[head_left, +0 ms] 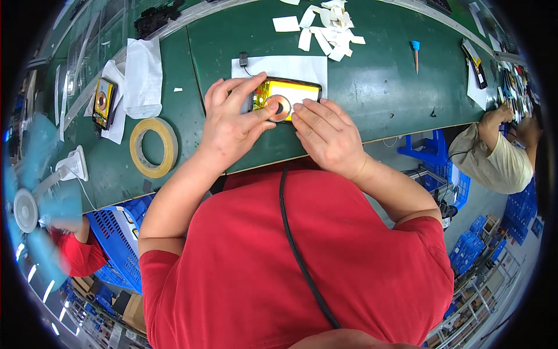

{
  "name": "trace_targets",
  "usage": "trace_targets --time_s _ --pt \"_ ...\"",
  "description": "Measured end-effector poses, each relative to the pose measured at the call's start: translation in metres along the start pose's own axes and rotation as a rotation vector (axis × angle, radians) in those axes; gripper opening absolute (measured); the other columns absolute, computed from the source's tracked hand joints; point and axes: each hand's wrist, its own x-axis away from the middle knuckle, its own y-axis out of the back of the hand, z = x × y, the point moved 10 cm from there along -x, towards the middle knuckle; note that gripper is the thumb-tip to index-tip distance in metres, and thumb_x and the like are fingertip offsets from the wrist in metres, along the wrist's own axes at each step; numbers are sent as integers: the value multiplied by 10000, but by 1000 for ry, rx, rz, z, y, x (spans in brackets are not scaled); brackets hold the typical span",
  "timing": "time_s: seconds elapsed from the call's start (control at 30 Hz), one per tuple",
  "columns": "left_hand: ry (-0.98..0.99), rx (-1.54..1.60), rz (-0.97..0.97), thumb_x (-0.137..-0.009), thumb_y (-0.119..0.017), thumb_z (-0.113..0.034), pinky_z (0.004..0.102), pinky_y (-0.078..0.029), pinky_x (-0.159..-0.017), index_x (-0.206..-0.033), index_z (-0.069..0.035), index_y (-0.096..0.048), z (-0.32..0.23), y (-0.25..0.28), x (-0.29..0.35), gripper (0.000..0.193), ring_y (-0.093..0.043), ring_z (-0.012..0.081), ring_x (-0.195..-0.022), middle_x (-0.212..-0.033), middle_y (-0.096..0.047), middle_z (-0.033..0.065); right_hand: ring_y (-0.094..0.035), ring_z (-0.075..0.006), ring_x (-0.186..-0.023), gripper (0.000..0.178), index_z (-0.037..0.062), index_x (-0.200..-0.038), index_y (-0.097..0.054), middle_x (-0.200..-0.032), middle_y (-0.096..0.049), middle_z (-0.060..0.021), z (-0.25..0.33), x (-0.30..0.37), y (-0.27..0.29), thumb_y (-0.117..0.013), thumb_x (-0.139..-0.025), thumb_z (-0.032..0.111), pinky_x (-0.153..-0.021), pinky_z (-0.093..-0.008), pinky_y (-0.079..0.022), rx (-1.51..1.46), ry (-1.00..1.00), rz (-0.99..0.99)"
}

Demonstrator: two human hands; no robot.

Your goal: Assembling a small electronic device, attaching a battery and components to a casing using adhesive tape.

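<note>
The device (299,91) lies lengthwise along the worktop's (383,87) near edge; half-open left hand (229,122) touches its left end, extended right hand (330,135) its right.

On the green desk (383,64), a white sheet (308,65) is laid beyond the left hand (229,125) and right hand (330,136). Farther beyond them, white scraps (332,34) are heaped. A tape roll (171,145) is placed left of the left hand; a blue-topped tool (415,47) is set beyond and right of the right hand.
</note>
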Motion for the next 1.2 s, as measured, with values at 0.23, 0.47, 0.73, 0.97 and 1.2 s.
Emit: trace_targets --time_s 0.23,0.47,0.73,0.97,1.2 --pt "-57 -179 -29 -648 -883 -218 529 -356 -1059 -1049 -223 -765 -15 2 6 418 -527 262 -1214 -1246 -635 3 -665 -247 -1105 265 24 -1042 -729 -1109 -709 -91 1 -7 -1 -639 -812 120 -1032 -451 -481 59 51 18" --pt "203 130 42 -630 -915 -231 445 -346 -1089 -1373 -169 -613 22 0 -2 805 -510 304 -1285 -1322 -624 88 -609 -249 -1221 516 77 -1229 -684 -1305 -649 -48 -5 -14 -1 -810 -735 158 -1095 -483 -416 -116 6 122" --pt "232 138 114 -607 -929 -223 444 -356 -1064 -1464 -117 -512 30 -9 -1 959 -542 295 -1238 -1256 -661 96 -552 -246 -1338 591 104 -1326 -658 -1436 -598 -50 -4 -12 -22 -805 -757 168 -1139 -501 -388 -98 11 229" --pt "221 130 93 -607 -928 -245 446 -365 -1053 -1456 -112 -517 33 -7 -1 952 -542 295 -1224 -1274 -644 92 -530 -260 -1364 554 122 -1316 -661 -1460 -580 -30 -15 -16 -20 -794 -779 142 -1134 -502 -393 -245 -16 252" --pt "227 154 61 -605 -938 -252 446 -375 -1052 -1467 -109 -505 33 -9 1 975 -543 301 -1222 -1291 -636 93 -473 -308 -1399 505 129 -1292 -669 -1448 -574 -7 -11 -15 -17 -787 -805 192 -1124 -538 -390 -42 -3 202"
